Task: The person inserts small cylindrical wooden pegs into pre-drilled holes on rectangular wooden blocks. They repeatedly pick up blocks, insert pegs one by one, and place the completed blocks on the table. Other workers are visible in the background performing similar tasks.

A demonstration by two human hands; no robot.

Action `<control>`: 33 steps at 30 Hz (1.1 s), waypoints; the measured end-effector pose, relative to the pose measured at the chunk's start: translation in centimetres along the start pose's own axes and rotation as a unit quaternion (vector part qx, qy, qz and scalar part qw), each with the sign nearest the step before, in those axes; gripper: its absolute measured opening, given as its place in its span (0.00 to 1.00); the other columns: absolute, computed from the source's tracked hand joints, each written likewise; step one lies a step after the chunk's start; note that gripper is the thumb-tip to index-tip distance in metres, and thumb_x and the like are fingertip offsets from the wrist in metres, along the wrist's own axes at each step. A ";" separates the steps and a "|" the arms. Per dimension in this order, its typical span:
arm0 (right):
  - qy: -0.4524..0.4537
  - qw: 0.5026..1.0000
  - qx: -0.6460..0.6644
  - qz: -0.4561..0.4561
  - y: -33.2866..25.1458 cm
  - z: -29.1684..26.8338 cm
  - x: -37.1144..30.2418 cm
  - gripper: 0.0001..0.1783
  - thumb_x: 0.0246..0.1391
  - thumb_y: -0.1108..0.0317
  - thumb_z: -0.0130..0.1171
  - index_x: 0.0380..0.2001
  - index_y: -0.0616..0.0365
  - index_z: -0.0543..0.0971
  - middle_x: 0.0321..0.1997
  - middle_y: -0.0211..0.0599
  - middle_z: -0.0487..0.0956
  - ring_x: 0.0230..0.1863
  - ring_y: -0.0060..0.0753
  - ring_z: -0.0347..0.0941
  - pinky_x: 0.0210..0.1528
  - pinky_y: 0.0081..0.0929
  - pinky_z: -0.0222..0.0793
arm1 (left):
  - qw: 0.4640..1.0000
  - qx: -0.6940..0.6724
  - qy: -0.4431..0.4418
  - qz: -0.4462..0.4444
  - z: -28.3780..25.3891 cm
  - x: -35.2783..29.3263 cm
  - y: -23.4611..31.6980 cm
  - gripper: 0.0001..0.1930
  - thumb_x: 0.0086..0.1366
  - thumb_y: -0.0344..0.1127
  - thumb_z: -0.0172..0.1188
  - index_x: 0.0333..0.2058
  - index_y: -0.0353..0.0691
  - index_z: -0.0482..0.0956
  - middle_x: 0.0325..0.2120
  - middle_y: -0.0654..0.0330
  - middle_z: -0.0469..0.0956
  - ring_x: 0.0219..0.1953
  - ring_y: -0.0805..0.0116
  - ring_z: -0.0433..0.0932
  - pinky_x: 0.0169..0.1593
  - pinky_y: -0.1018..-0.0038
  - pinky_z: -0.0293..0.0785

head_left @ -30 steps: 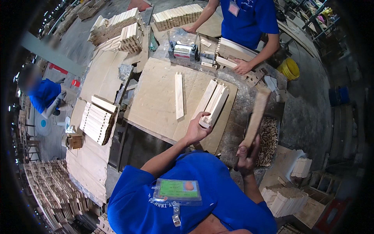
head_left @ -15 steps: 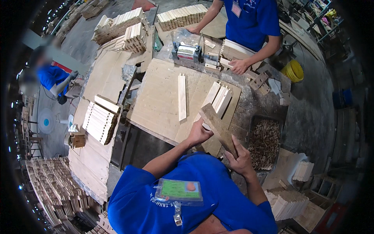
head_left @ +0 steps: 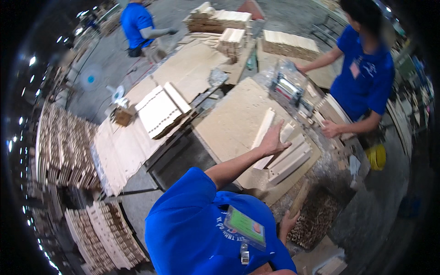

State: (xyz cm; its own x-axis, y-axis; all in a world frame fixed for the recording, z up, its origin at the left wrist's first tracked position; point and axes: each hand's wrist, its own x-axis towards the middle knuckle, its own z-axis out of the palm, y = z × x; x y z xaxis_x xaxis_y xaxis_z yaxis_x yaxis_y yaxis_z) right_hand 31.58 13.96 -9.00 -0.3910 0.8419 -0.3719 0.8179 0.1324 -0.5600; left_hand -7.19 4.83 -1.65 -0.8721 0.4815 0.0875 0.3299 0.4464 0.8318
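My left hand [head_left: 274,141] reaches out over the worktable, fingers curled around a pale wooden strip [head_left: 287,132] whose two ends show beyond the hand. Left of it another pale strip [head_left: 263,128] lies on the cardboard. Several more strips with small holes [head_left: 289,164] lie side by side just right of the hand. Down near my body, my right hand [head_left: 288,222] grips a darker brown wooden bar [head_left: 300,200], held beside a bin of small wooden pegs [head_left: 316,220].
Across the table a co-worker [head_left: 366,73] in blue handles wooden pieces beside a small roller machine [head_left: 288,89]. A side table bears a row of strips [head_left: 158,110]. Stacked wood [head_left: 68,146] stands at left. A yellow bucket [head_left: 376,157] is at right. Another person [head_left: 137,27] stands far off.
My left hand has moved away from the brown bar, out to the pale strips. My right hand has lowered the bar towards the peg bin. The whole view has turned.
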 end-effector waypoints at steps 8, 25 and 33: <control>-0.041 0.978 -0.206 0.011 0.5 2.4 0.1 0.49 0.67 0.57 0.65 0.81 0.60 0.51 0.72 0.67 0.68 0.63 0.70 0.75 0.59 0.60 0.74 | 0.991 0.060 0.065 -0.096 -8.2 -7.2 -9.5 0.35 0.63 0.47 0.73 0.64 0.38 0.75 0.58 0.41 0.79 0.62 0.41 0.76 0.68 0.53 0.72; -0.074 0.961 -0.265 0.025 -2.1 1.7 0.4 0.54 0.65 0.60 0.68 0.82 0.61 0.47 0.75 0.69 0.63 0.73 0.70 0.66 0.72 0.57 0.67 | 0.783 0.146 0.336 -0.503 -37.1 -17.1 -20.8 0.64 0.49 0.58 0.82 0.78 0.47 0.53 0.69 0.35 0.62 0.71 0.33 0.65 0.73 0.48 0.66; -0.075 0.961 -0.267 0.002 -0.1 1.7 1.6 0.52 0.64 0.64 0.68 0.81 0.66 0.49 0.72 0.72 0.64 0.71 0.72 0.66 0.72 0.56 0.66 | 0.786 0.232 0.351 -0.453 -36.1 -17.9 -22.8 0.55 0.53 0.55 0.76 0.77 0.49 0.59 0.65 0.35 0.65 0.67 0.34 0.68 0.69 0.49 0.69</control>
State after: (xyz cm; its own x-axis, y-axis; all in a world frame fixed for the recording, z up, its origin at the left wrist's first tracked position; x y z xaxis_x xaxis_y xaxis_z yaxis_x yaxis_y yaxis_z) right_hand 30.14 14.38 -10.80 -0.4116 0.7638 -0.4972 0.9035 0.4134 -0.1131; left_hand -12.16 -41.19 -2.42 -0.7555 -0.6551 -0.0098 -0.5879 0.6711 0.4516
